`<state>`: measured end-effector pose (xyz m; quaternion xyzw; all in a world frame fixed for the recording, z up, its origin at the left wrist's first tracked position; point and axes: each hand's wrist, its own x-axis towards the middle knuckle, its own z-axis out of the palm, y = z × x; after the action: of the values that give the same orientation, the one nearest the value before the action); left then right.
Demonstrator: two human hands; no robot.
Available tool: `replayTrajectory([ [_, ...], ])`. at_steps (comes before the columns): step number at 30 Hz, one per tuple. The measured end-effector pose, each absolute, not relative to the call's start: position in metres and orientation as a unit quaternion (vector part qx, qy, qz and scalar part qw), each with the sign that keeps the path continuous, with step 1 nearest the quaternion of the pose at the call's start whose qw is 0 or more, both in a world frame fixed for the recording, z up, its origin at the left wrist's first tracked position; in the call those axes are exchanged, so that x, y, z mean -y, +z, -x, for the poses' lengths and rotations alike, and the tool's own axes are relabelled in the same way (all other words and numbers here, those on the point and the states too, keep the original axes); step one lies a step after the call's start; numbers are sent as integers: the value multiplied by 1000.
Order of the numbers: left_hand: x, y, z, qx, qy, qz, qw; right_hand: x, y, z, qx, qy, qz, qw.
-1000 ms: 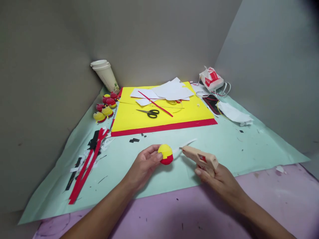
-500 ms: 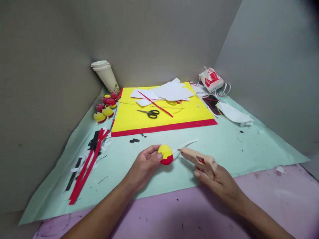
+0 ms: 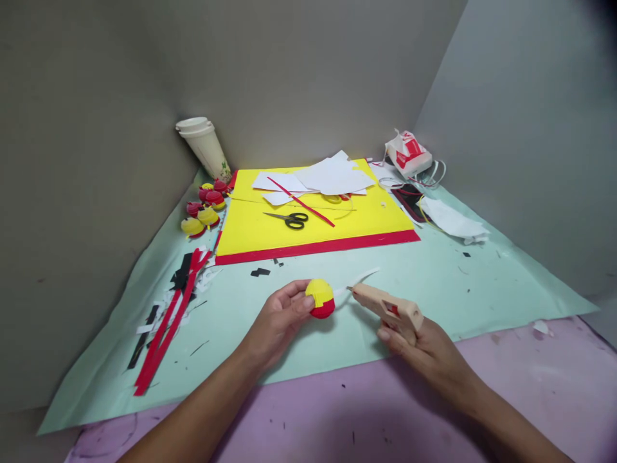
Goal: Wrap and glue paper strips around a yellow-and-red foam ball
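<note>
My left hand (image 3: 288,312) grips a small yellow and red ball (image 3: 320,298) between thumb and fingers, above the pale green sheet. A thin white strip (image 3: 362,277) runs out to the right from the ball, its far end curving upward. My right hand (image 3: 424,350) is closed round the handle of a beige hot glue gun (image 3: 388,310). The gun's metal nozzle points left, at or close against the white strip; I cannot tell whether it touches.
Scissors (image 3: 295,221), white paper (image 3: 335,177) and a red strip lie on a yellow board (image 3: 250,235). Several yellow and red balls (image 3: 208,217) sit left, near a leaning cup (image 3: 205,148). Red strips (image 3: 168,328) lie front left; a white cloth (image 3: 453,220) and phone (image 3: 412,202) are right.
The glue gun in my right hand has shifted slightly right, along the white strip. The strip's free end has moved a little left. My left hand keeps the ball in nearly the same spot.
</note>
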<state>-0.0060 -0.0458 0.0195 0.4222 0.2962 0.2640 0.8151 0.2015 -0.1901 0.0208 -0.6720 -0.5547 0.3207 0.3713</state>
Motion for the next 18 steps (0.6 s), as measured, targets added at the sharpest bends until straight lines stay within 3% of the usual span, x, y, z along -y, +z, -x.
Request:
replayTrajectory([
  [6,41,16,9,-301,272,-418,813,210,20,-237,552,144,769,288],
  [10,37,14,10,-301,285,-414,810,220,11,-284,491,4,851,189],
  [16,33,12,9,-295,304,-393,816,218,-10,-323,496,89,853,136],
  [18,33,12,9,-294,307,-384,820,218,-5,-321,520,55,839,148],
])
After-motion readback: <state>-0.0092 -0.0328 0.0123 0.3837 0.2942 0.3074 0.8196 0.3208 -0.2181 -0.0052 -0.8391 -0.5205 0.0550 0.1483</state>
